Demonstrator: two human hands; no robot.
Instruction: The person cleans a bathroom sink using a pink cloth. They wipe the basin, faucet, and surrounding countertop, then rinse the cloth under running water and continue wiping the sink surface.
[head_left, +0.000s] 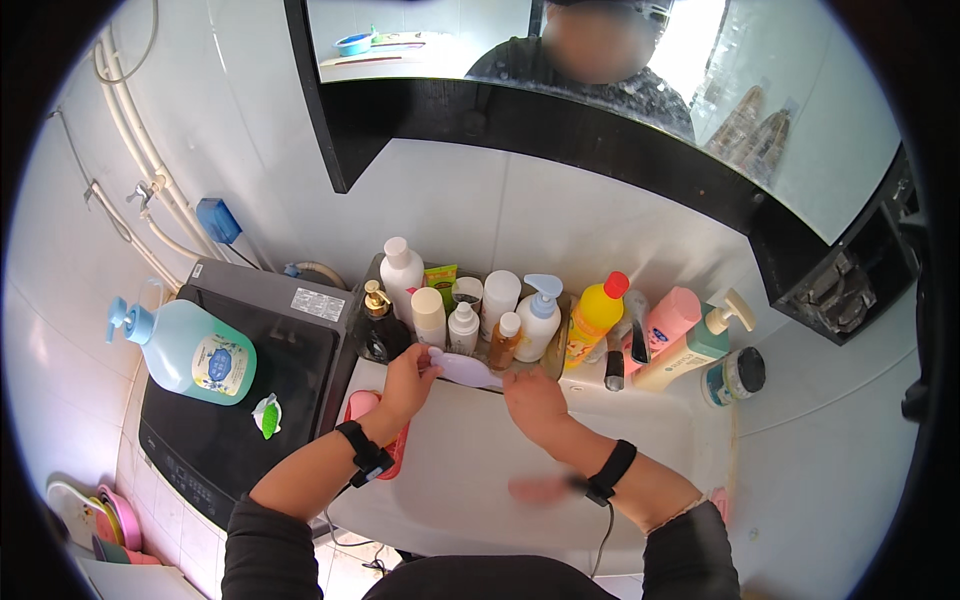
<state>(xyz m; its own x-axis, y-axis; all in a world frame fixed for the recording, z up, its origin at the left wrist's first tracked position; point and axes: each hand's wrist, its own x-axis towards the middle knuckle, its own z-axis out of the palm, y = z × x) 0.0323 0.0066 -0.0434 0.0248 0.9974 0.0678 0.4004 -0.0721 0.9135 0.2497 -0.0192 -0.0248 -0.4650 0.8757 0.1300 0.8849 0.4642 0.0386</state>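
A lavender plastic item, flat and oval with a narrower right end, lies across the front of a tray of bottles at the sink's back rim. My left hand pinches its left end between thumb and fingers. On its right end my right hand rests with curled fingers. Just behind it stand a small amber bottle with a white cap, a white spray bottle and a white pump bottle. The white sink basin spreads below both hands.
A black-topped washing machine on the left bears a large pump bottle. A red basket sits by my left forearm. Right of the tray stand a yellow bottle and a lidded jar. A black-framed mirror overhangs the back.
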